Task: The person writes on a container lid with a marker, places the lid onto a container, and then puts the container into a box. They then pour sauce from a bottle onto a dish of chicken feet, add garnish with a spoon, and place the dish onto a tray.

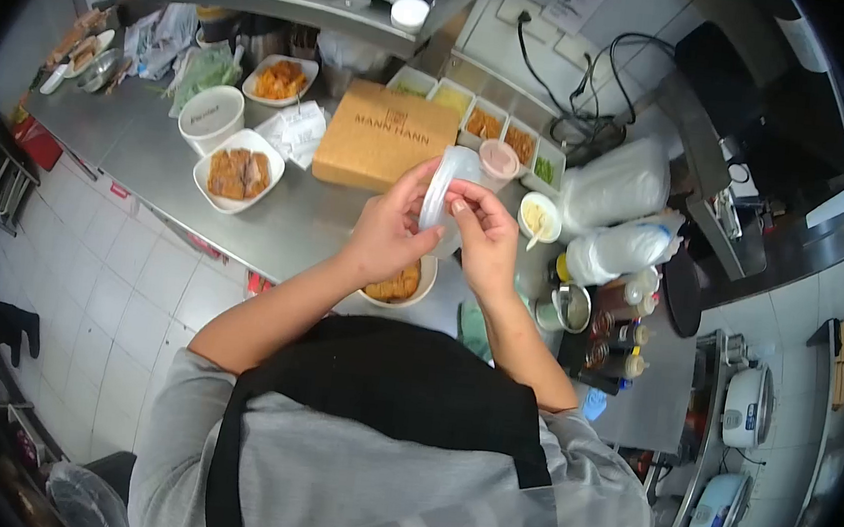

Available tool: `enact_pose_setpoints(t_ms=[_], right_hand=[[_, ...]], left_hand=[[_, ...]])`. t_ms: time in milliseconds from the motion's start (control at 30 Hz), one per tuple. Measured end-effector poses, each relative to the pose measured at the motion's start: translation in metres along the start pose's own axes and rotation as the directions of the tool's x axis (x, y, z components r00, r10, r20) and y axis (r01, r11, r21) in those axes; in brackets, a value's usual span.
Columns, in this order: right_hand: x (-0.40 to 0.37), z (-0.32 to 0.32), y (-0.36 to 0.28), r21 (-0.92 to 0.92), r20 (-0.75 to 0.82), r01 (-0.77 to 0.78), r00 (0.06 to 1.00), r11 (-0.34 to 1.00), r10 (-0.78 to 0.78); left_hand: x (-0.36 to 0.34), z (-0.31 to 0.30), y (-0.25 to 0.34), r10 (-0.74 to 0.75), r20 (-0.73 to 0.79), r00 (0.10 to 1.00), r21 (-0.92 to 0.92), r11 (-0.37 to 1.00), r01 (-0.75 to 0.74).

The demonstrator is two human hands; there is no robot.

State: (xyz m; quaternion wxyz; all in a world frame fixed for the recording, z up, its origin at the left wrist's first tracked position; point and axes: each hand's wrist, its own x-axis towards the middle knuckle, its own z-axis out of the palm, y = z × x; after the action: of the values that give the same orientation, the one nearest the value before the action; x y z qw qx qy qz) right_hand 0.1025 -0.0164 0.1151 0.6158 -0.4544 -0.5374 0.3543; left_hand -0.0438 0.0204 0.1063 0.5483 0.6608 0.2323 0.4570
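A clear round plastic lid is held up on edge between my two hands over the counter. My left hand wraps its fingers and thumb round the near left side of the rim. From the other side my right hand pinches the lid with bent fingers and thumb. Below my forearms, partly hidden by them, a white bowl holds golden fried food. Just behind the lid is a brown cardboard box with printed lettering. A small lidded cup with pink contents stands beyond my right fingers.
Left on the steel counter are a square dish of browned food, a lidded white tub and receipts. Topping trays line the back. On the right are a small bowl with a spoon, plastic-wrapped stacks and sauce bottles.
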Motion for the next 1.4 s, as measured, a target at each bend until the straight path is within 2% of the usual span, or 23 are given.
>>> enact_pose_setpoints(t_ms=[33,67,167,267,300,367,467,633,667,733,767,800,833,900,967,1100,1167,1200,1300,1400], right_hand=[[-0.003,-0.004,0.003,-0.041,-0.001,-0.018,1.0,0.999,0.018],[-0.012,-0.004,0.004,-0.012,-0.007,-0.024,1.0,1.0,0.024],[-0.024,-0.017,-0.014,-0.327,0.027,0.208,0.977,0.922,-0.211],[-0.017,-0.03,-0.039,-0.62,0.038,0.351,0.907,0.702,-0.419],[-0.013,-0.034,-0.043,-0.696,0.059,0.374,0.881,0.613,-0.47],[-0.012,-0.038,-0.046,-0.715,0.131,0.409,0.875,0.567,-0.466],[-0.015,-0.04,-0.044,-0.736,0.214,0.455,0.859,0.501,-0.465],[-0.012,-0.044,-0.035,-0.733,0.256,0.514,0.815,0.445,-0.52],[-0.012,-0.044,-0.037,-0.687,0.239,0.458,0.875,0.564,-0.42],[-0.016,-0.044,-0.043,-0.574,0.228,0.302,0.952,0.761,-0.205],[-0.019,-0.043,-0.044,-0.572,0.238,0.272,0.958,0.774,-0.161],[-0.023,-0.04,-0.043,-0.569,0.248,0.242,0.962,0.786,-0.116],[-0.025,-0.039,-0.042,-0.566,0.258,0.209,0.964,0.798,-0.069],[-0.026,-0.038,-0.036,-0.589,0.297,0.33,0.937,0.738,-0.182],[-0.023,-0.034,-0.03,-0.614,0.345,0.481,0.877,0.626,-0.335],[-0.014,-0.042,-0.03,-0.58,0.399,0.4,0.899,0.71,-0.18],[-0.01,-0.046,-0.039,-0.556,0.402,0.312,0.912,0.77,-0.079],[-0.007,-0.049,-0.042,-0.56,0.425,0.333,0.901,0.759,-0.081],[0.002,-0.052,-0.043,-0.553,0.569,0.576,0.789,0.602,-0.231],[0.001,-0.048,-0.046,-0.615,0.634,0.629,0.753,0.476,-0.176]], left_hand=[[-0.001,0.004,-0.008,-0.026,0.022,0.999,-0.019,0.999,0.026],[-0.001,0.012,-0.013,0.146,-0.097,0.985,0.232,0.965,-0.121],[-0.002,0.015,-0.006,0.103,-0.044,0.994,0.147,0.985,-0.095],[-0.01,0.02,-0.001,0.064,0.018,0.998,-0.012,0.998,-0.063],[-0.013,0.02,-0.002,0.092,0.022,0.996,0.04,0.995,-0.093],[-0.018,0.02,-0.006,0.144,0.039,0.989,0.141,0.979,-0.148],[-0.023,0.022,0.004,0.149,0.038,0.988,0.206,0.966,-0.154],[-0.026,0.02,0.007,0.022,0.068,0.997,0.122,0.992,-0.031],[-0.026,0.02,0.007,0.005,0.082,0.997,0.113,0.994,-0.015],[-0.029,0.017,0.0,-0.14,0.143,0.98,0.014,0.99,0.139],[-0.03,0.017,-0.006,-0.208,0.18,0.961,-0.03,0.976,0.217],[-0.029,0.021,-0.012,-0.118,0.143,0.983,-0.143,0.98,0.138],[-0.025,0.019,-0.017,-0.192,0.175,0.966,-0.199,0.954,0.226],[-0.012,0.013,-0.023,-0.332,0.248,0.91,-0.303,0.866,0.398],[0.001,0.006,-0.027,-0.352,0.317,0.881,-0.298,0.845,0.445],[0.012,0.001,-0.024,-0.444,0.358,0.821,-0.208,0.82,0.534],[0.015,0.003,-0.02,-0.41,0.352,0.842,-0.227,0.835,0.501],[0.015,0.004,-0.018,-0.394,0.35,0.849,-0.237,0.84,0.488],[0.02,0.002,-0.015,-0.401,0.332,0.854,-0.099,0.885,0.454],[0.024,0.002,-0.011,-0.336,0.383,0.86,-0.024,0.928,0.373]])
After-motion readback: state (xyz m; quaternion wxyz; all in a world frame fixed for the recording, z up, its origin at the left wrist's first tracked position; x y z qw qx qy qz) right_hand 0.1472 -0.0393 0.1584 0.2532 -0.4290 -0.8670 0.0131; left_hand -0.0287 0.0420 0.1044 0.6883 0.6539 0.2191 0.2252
